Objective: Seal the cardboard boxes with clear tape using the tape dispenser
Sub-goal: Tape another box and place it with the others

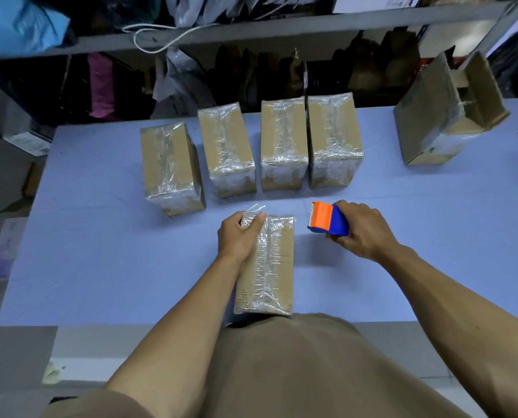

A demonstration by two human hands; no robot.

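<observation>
Cardboard box lies at the table's near edge, tape already along its top seam. The left hand grips its far end, pressing tape down; the right hand grasps the tape dispenser just beside. Four taped boxes stand behind. One open box, contents hidden, seemingly remains.

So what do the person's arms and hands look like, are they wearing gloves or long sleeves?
No gloves: the left hand and right hand are both bare, with no rings, watch or bracelets showing. Both forearms are bare too, right up to the elbows. The short brown sleeve of a plain brown T-shirt shows at the left upper arm, with no print or markings visible.
</observation>
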